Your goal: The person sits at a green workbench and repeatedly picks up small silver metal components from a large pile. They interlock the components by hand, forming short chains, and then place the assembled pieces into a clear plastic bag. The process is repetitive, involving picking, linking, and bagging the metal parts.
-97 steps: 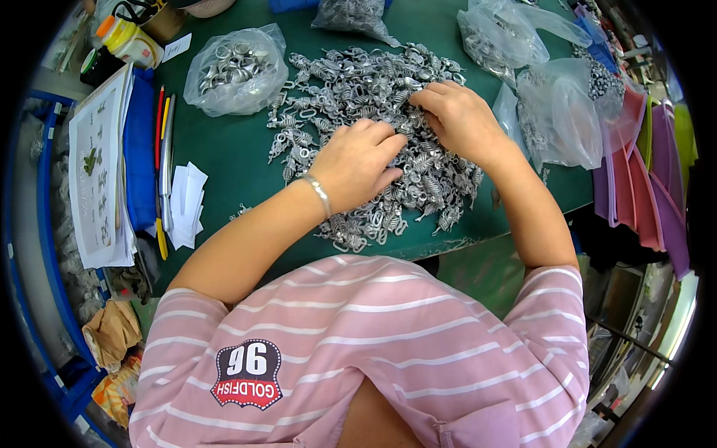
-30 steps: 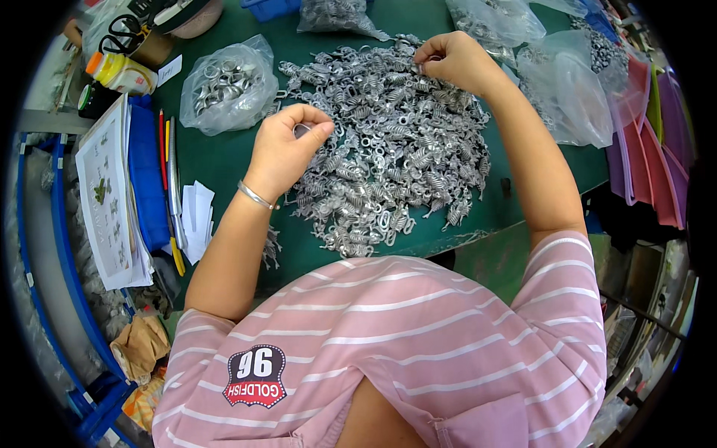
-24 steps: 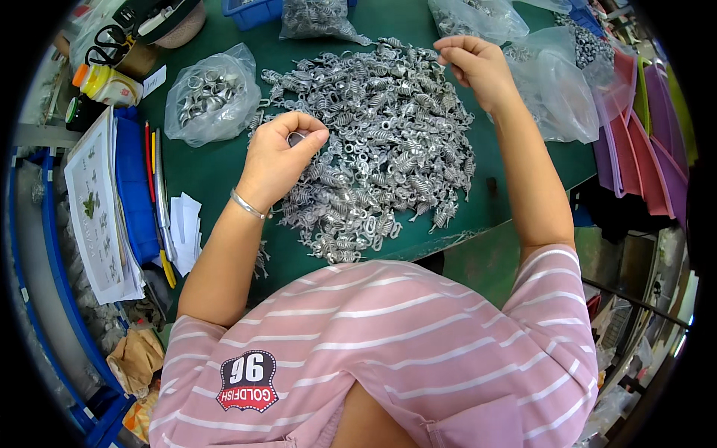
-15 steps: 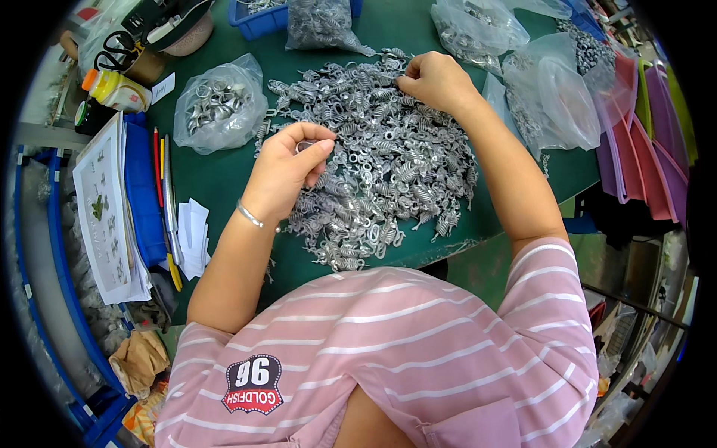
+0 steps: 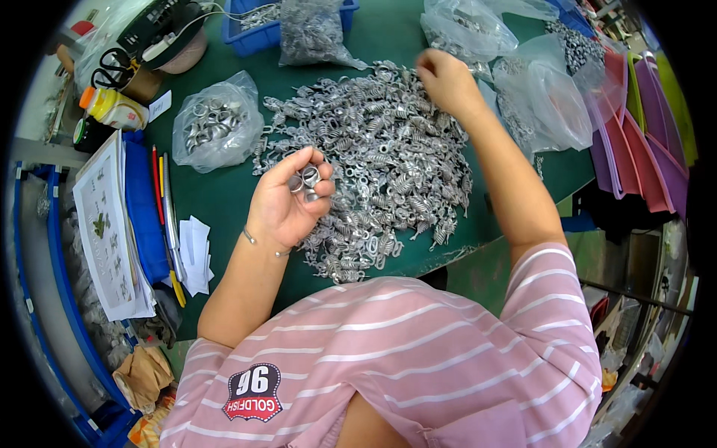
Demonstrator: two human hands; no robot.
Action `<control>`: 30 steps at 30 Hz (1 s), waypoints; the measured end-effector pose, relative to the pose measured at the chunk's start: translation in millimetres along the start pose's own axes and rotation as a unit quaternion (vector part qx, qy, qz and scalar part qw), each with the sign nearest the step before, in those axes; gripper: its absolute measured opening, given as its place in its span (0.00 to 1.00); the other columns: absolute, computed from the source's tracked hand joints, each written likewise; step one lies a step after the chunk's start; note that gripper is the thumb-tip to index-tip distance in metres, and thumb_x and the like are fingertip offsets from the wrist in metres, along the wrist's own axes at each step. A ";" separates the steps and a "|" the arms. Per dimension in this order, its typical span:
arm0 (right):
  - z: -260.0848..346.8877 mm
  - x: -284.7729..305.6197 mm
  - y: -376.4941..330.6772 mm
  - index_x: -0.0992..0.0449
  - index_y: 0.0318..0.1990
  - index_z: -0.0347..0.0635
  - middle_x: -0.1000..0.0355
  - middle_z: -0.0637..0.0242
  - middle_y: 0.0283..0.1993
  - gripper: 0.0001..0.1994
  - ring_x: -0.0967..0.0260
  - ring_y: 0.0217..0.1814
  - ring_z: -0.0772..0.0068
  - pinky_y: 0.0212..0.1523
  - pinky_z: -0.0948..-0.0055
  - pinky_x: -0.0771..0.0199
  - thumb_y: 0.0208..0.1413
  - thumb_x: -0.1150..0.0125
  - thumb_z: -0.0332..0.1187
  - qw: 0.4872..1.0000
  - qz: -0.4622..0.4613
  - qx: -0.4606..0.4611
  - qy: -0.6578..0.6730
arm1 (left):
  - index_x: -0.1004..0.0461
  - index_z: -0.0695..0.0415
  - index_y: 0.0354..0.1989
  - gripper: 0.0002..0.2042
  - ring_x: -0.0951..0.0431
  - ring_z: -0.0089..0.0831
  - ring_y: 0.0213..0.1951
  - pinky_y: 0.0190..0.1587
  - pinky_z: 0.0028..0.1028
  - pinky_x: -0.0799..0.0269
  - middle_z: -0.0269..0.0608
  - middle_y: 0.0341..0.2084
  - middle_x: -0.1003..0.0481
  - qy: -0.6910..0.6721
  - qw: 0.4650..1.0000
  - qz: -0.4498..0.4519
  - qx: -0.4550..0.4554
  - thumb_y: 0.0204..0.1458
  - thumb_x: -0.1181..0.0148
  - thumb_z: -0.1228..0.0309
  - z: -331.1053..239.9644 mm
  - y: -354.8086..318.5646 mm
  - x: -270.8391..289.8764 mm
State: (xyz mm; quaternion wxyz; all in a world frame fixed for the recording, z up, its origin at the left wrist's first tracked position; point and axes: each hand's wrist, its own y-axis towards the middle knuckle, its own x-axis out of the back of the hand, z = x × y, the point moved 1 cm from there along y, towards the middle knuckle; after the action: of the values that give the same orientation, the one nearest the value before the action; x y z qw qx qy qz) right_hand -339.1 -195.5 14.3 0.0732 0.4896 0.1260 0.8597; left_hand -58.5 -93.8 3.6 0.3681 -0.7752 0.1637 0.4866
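My left hand (image 5: 290, 198) is turned palm up with its fingers curled round several shiny metal rings (image 5: 309, 176). It is over the left side of a broad heap of small grey metal pieces (image 5: 392, 160), many with coiled bodies and loops. At the heap's far right edge is my right hand (image 5: 450, 84), its fingers bent together. Whatever those fingers hold, if anything, is hidden. Left of the heap lies a clear plastic bag (image 5: 243, 101) holding larger metal rings (image 5: 213, 122).
A blue bin (image 5: 243, 41) and a filled plastic bag (image 5: 314, 33) stand at the far side. More clear bags (image 5: 556, 108) lie at the right, beside pink and purple holders (image 5: 624, 142). Papers (image 5: 112, 231), pencils and a jar (image 5: 116, 108) line the left of the green table (image 5: 216, 194).
My left hand has turned palm up, showing the rings in it. My right hand has moved slightly right, to the heap's edge. The whole view has shifted a little.
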 end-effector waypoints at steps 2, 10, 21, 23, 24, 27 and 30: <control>-44.1 -8.5 7.6 0.23 0.32 0.37 0.27 0.49 0.32 0.11 0.29 0.38 0.49 0.40 0.59 0.29 0.43 0.43 0.34 0.986 0.119 -0.083 -0.084 | 0.29 0.58 0.36 0.06 0.29 0.27 0.26 0.22 0.22 0.35 0.40 0.27 0.28 0.038 0.998 -0.042 -0.041 0.53 0.48 0.69 -3.0 -2.4 -4.0; -20.9 -4.1 25.9 0.28 0.34 0.41 0.29 0.70 0.28 0.07 0.30 0.27 0.78 0.26 0.79 0.31 0.50 0.43 0.34 0.851 0.037 -0.244 0.463 | 0.30 0.58 0.36 0.05 0.28 0.29 0.29 0.24 0.22 0.33 0.42 0.29 0.28 0.030 0.994 -0.073 -0.075 0.52 0.48 0.74 -2.5 -8.6 -1.2; 2.3 -32.5 53.4 0.25 0.30 0.37 0.29 0.66 0.26 0.12 0.32 0.28 0.72 0.27 0.73 0.32 0.52 0.42 0.38 0.939 0.192 -0.084 0.274 | 0.30 0.57 0.37 0.06 0.28 0.30 0.30 0.25 0.23 0.32 0.41 0.31 0.28 0.030 0.995 -0.069 -0.070 0.53 0.49 0.72 -4.2 -14.6 3.0; 4.2 -15.7 43.2 0.29 0.30 0.40 0.33 0.70 0.24 0.09 0.36 0.25 0.79 0.24 0.78 0.36 0.53 0.44 0.36 0.826 0.160 -0.174 0.511 | 0.30 0.58 0.39 0.08 0.26 0.33 0.34 0.27 0.25 0.29 0.43 0.34 0.28 0.038 0.994 -0.072 -0.068 0.54 0.51 0.69 -3.6 -12.8 4.6; 11.8 -5.6 37.4 0.31 0.29 0.42 0.34 0.72 0.23 0.07 0.38 0.24 0.82 0.22 0.80 0.38 0.54 0.45 0.35 0.745 0.141 -0.212 0.616 | 0.30 0.58 0.41 0.10 0.26 0.35 0.36 0.29 0.27 0.27 0.44 0.36 0.27 0.050 0.992 -0.090 -0.072 0.55 0.52 0.67 -2.5 -11.4 -1.2; 51.5 -2.6 4.9 0.31 0.33 0.42 0.31 0.70 0.28 0.05 0.35 0.28 0.82 0.23 0.80 0.36 0.53 0.45 0.33 0.816 0.162 -0.113 0.543 | 0.31 0.59 0.46 0.16 0.25 0.39 0.41 0.35 0.32 0.24 0.47 0.41 0.28 0.038 0.994 -0.087 -0.046 0.58 0.55 0.61 6.0 -3.7 -18.4; 115.2 0.8 -50.2 0.32 0.39 0.38 0.32 0.64 0.37 0.08 0.32 0.37 0.72 0.38 0.73 0.29 0.52 0.44 0.27 0.841 0.310 0.028 0.442 | 0.33 0.57 0.50 0.20 0.25 0.37 0.42 0.39 0.35 0.24 0.47 0.41 0.28 -0.010 1.000 -0.014 0.007 0.59 0.58 0.55 11.8 5.1 -20.8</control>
State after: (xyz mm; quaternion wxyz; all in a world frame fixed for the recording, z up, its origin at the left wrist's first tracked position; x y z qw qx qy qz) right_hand -240.3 -130.5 56.8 -0.2747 0.0733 0.0109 0.9587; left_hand -78.9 -90.8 16.7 0.3818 -0.7703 0.1522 0.4875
